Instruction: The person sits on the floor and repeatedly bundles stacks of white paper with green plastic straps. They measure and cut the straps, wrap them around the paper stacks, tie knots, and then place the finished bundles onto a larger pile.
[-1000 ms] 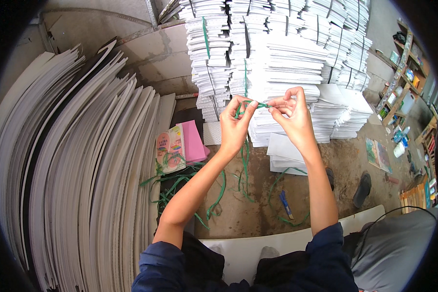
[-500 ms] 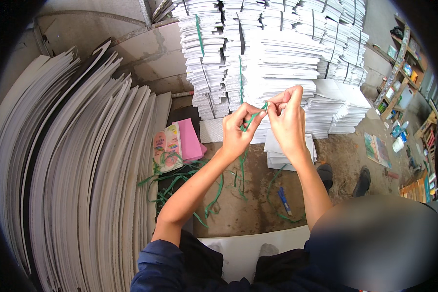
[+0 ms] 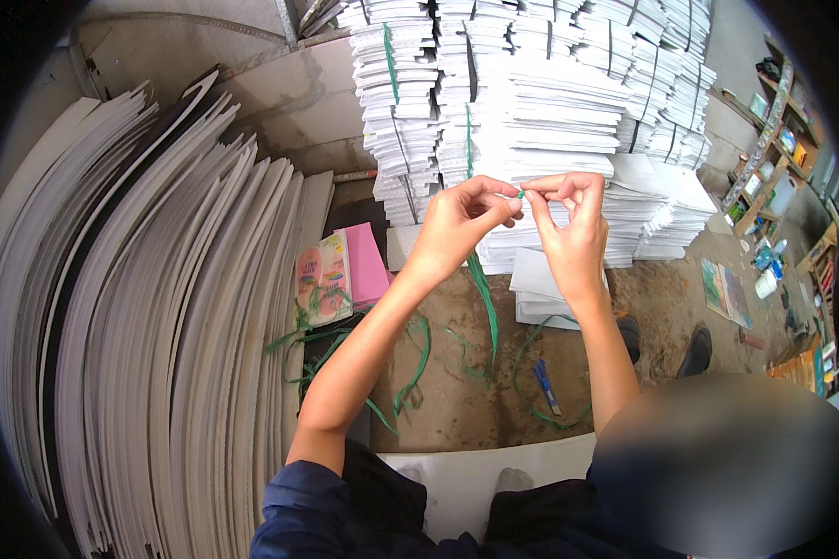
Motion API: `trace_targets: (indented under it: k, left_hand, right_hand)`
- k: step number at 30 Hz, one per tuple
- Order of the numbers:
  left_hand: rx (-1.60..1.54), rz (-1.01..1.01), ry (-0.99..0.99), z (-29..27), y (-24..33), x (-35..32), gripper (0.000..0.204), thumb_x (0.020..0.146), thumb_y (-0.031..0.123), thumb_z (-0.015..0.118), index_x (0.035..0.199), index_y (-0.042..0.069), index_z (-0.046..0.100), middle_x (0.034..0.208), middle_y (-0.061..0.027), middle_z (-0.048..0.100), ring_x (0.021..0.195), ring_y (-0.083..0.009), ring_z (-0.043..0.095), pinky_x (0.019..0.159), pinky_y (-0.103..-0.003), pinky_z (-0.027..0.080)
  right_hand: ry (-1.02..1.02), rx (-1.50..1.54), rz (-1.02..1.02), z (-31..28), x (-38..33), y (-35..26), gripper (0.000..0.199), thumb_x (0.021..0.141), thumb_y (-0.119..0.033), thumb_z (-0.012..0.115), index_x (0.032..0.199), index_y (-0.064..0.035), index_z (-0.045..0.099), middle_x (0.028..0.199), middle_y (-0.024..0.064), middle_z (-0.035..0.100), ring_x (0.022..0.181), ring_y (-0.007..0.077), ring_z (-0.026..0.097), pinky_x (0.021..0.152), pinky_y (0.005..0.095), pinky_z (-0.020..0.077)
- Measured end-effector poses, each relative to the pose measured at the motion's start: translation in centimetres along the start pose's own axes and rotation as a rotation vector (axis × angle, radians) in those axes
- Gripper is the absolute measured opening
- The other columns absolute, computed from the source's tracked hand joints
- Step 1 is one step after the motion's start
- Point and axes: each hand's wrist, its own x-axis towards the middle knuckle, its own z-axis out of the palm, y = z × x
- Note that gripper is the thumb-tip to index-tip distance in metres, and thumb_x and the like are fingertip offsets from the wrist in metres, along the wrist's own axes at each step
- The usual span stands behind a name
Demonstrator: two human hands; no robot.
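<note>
Pinching a green plastic strap (image 3: pixel 522 195) between thumb and forefinger, the left hand (image 3: pixel 461 219) and right hand (image 3: pixel 569 228) meet in front of the far stacks of white paper bundles (image 3: pixel 550 121). Both hands are grasping the strap's short upper end, while its long tail (image 3: pixel 483 298) hangs down toward the dirt floor (image 3: pixel 457 401). Working it well likely means keeping the fingertips close together and the strap taut, so it cannot slip or twist.

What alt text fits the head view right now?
Both hands, left hand and right hand, pinch a green strap that hangs toward the dirt floor, before white paper stacks. Large white sheets lean at left.
</note>
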Motion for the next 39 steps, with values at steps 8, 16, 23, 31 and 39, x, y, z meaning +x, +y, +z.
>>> trace_targets:
  k: [8, 16, 23, 31, 39]
  left_hand:
    - [0.162, 0.032, 0.113, 0.1, -0.1, -0.1, 0.015, 0.08, 0.013, 0.061, 0.087, 0.0, 0.061, 0.076, -0.0043, 0.063, 0.069, -0.0075, 0.056, 0.067, -0.023, 0.045]
    - [0.316, 0.099, 0.138, 0.6, 0.2, -0.2, 0.016, 0.079, 0.017, 0.062, 0.085, 0.002, 0.062, 0.073, -0.002, 0.061, 0.067, -0.006, 0.053, 0.063, -0.021, 0.043]
    - [0.273, -0.011, 0.131, -0.1, -0.7, 0.0, 0.017, 0.077, 0.017, 0.065, 0.083, 0.002, 0.062, 0.071, -0.0014, 0.06, 0.065, -0.0052, 0.052, 0.061, -0.021, 0.042]
    - [0.279, 0.065, 0.099, 0.4, -0.7, -0.1, 0.016, 0.077, 0.016, 0.064, 0.081, 0.001, 0.062, 0.072, -0.0018, 0.06, 0.067, -0.0064, 0.053, 0.064, -0.022, 0.043]
    - [0.387, 0.187, 0.077, 0.3, -1.1, -0.4, 0.014, 0.075, 0.013, 0.066, 0.076, 0.0, 0.06, 0.071, -0.0034, 0.06, 0.066, -0.0079, 0.053, 0.06, -0.023, 0.044]
  right_hand:
    - [-0.011, 0.127, 0.054, -0.4, 0.5, -0.4, 0.028, 0.076, 0.007, 0.054, 0.088, -0.0046, 0.031, 0.084, 0.0131, 0.06, 0.078, 0.0213, 0.06, 0.073, 0.031, 0.0471]
    - [-0.059, -0.06, 0.064, -0.5, 0.1, -0.1, 0.028, 0.076, 0.005, 0.056, 0.089, -0.0045, 0.033, 0.081, 0.0113, 0.06, 0.077, 0.0215, 0.059, 0.068, 0.0311, 0.0453]
    - [-0.095, 0.05, 0.032, -0.5, 0.3, 0.6, 0.029, 0.076, 0.003, 0.056, 0.091, -0.0048, 0.033, 0.09, 0.0115, 0.06, 0.08, 0.022, 0.057, 0.07, 0.0323, 0.045]
    - [-0.18, -0.034, 0.023, -1.0, 0.2, 0.6, 0.031, 0.074, 0.002, 0.058, 0.092, -0.0046, 0.034, 0.087, 0.0094, 0.058, 0.08, 0.0226, 0.055, 0.072, 0.033, 0.0432]
    - [-0.179, -0.008, 0.197, -1.3, -0.1, 1.3, 0.036, 0.073, -0.003, 0.063, 0.091, -0.0055, 0.032, 0.077, 0.009, 0.058, 0.078, 0.0237, 0.053, 0.076, 0.0334, 0.0397]
